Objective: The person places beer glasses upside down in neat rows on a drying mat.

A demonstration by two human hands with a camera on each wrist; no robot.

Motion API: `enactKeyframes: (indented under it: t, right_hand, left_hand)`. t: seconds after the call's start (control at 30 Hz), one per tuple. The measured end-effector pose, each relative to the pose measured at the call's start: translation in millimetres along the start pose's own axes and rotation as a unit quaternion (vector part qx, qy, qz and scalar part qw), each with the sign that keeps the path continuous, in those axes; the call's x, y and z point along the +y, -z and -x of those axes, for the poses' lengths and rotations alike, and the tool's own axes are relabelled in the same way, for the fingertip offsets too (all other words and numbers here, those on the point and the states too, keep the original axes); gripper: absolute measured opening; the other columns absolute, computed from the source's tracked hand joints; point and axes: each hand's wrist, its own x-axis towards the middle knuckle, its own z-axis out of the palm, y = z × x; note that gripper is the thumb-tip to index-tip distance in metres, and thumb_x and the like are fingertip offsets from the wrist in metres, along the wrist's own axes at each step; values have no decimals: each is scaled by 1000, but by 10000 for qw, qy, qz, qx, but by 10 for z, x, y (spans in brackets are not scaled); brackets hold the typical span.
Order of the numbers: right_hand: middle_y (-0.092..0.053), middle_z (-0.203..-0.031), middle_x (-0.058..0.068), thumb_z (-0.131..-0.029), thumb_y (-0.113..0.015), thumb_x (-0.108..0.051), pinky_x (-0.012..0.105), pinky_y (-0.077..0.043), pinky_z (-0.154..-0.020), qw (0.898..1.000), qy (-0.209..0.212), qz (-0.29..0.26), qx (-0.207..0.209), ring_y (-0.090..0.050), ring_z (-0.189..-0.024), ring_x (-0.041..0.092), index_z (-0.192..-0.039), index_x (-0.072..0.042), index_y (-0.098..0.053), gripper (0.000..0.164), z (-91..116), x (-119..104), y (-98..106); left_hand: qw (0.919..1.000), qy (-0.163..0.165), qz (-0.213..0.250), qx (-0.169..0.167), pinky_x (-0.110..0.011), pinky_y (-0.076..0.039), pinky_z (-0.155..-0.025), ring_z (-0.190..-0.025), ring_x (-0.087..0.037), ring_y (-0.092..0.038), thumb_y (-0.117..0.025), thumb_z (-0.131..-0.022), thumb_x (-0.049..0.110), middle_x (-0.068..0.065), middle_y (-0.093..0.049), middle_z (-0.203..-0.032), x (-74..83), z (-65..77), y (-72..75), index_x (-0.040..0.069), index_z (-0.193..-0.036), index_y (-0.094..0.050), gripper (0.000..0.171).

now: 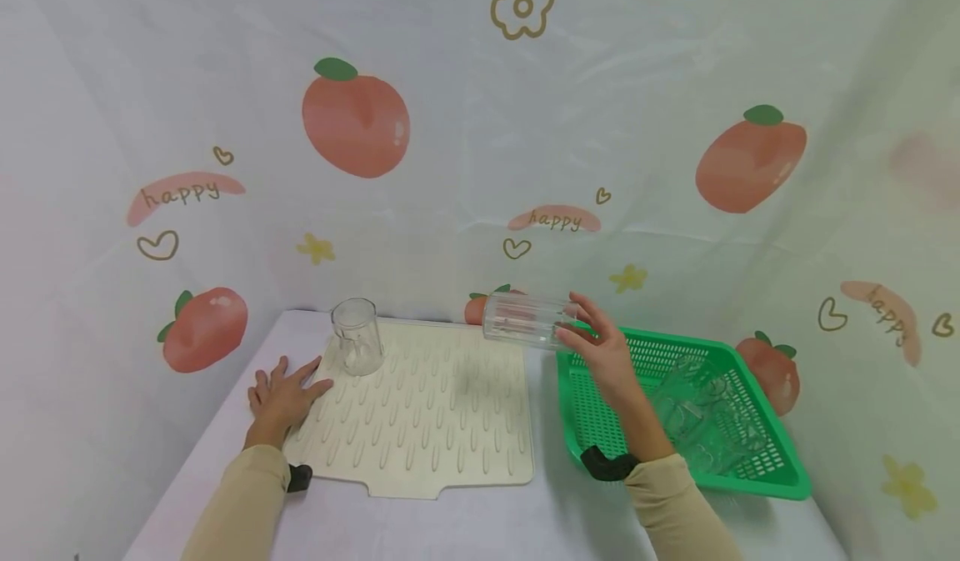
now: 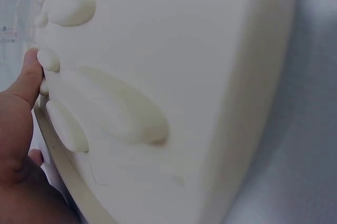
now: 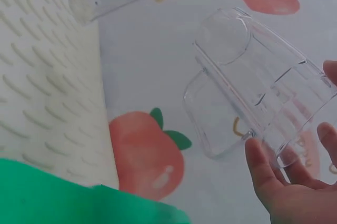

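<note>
My right hand (image 1: 609,357) holds a clear mug (image 1: 525,321) by one end, with the mug lying sideways in the air between the cream ridged drying tray (image 1: 450,415) and the green basket (image 1: 791,482). In the right wrist view, the handle of this mug (image 3: 253,71) hangs below its body, and fingers and thumb are around its near end. A second clear mug (image 1: 358,340) stands on the tray's back left corner. My left hand (image 1: 285,398) rests at the tray's left edge with fingers spread; in the left wrist view its thumb (image 2: 30,79) touches the ridged surface.
Several clear mugs (image 1: 693,415) lie in the green basket at the right of the white table (image 1: 480,532). A fabric backdrop (image 1: 465,127) printed with fruit rises behind and at both sides. The tray has a tab at its front edge.
</note>
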Motion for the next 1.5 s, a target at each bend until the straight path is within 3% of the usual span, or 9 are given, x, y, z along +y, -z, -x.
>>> enactKeyframes:
  t: [0.07, 0.13, 0.37, 0.63, 0.73, 0.9, 1.23, 1.4, 1.5]
  right_hand:
    - [-42, -158, 14, -100, -67, -17, 16, -54, -94, 10000, -44, -10, -10, -63, -118, -5, -158, -24, -38, 65, -15, 19, -51]
    - [-42, -158, 15, -100, -66, -17, 15, -54, -94, 10000, -69, 2, -25, -63, -120, -2, -158, -23, -38, 65, -34, 40, -101]
    - [-41, -157, 15, -101, -65, -15, 15, -53, -94, 9997, -109, -125, -181, -52, -140, 33, -158, -22, -38, 63, -91, 93, -317]
    - [-45, -153, 11, -98, -66, -9, 18, -54, -94, 9984, -89, -537, -148, -63, -118, 6, -155, -21, -43, 62, -111, 139, -546]
    - [-45, -153, 8, -98, -67, -11, 19, -54, -96, 9981, -158, -574, -137, -62, -121, 8, -153, -27, -46, 61, -112, 166, -634]
    - [-44, -155, 9, -98, -68, -12, 21, -53, -98, 9974, -320, -647, -22, -57, -133, 27, -155, -30, -43, 65, -126, 208, -813]
    - [-44, -155, 18, -97, -68, -12, 53, -43, -117, 9942, -513, -839, 424, -55, -135, 38, -156, -20, -44, 64, -191, 396, -1115]
    - [-46, -154, 18, -98, -66, -11, 51, -45, -116, 9925, -567, -900, 602, -56, -134, 39, -156, -16, -44, 62, -242, 522, -1218]
    - [-46, -154, 18, -97, -66, -13, 49, -48, -113, 9921, -579, -891, 661, -57, -133, 37, -155, -17, -45, 62, -272, 581, -1257]
  left_hand:
    - [10000, 10, 19, -12, -77, 14, -115, -146, -66, 21, -55, -102, 48, -35, 8, -165, 23, 22, 10, 15, -160, -31, 71]
    - [10000, 19, 33, -33, -77, 14, -116, -146, -66, 21, -55, -103, 48, -35, 8, -165, 50, 45, 20, 15, -160, -31, 71]
    - [10000, 48, 47, 16, -77, 14, -116, -147, -65, 20, -56, -102, 47, -35, 7, -166, 19, 22, 0, 15, -160, -31, 70]
    - [10000, 29, 87, -23, -76, 16, -115, -147, -64, 23, -56, -102, 49, -34, 10, -166, -9, -32, -13, 16, -160, -30, 72]
    - [9999, 35, 106, -49, -76, 17, -115, -147, -64, 24, -56, -102, 49, -33, 10, -166, -8, -49, -4, 16, -160, -30, 72]
    - [9999, 74, -46, -60, -77, 14, -115, -147, -65, 21, -55, -102, 50, -34, 9, -166, -9, -58, 20, 16, -160, -31, 72]
    - [9991, 214, -372, 3, -81, -3, -114, -144, -70, 3, -58, -99, 48, -39, -4, -162, -2, -55, 49, 12, -156, -39, 70]
    - [9991, 125, 64, 389, -78, -27, -106, -137, -69, -25, -53, -101, 43, -36, -31, -158, 15, -84, 164, 7, -150, -48, 60]
    - [9972, 58, 328, 669, -75, -36, -102, -133, -67, -34, -49, -104, 43, -34, -39, -155, 69, -102, 262, 6, -150, -47, 60]
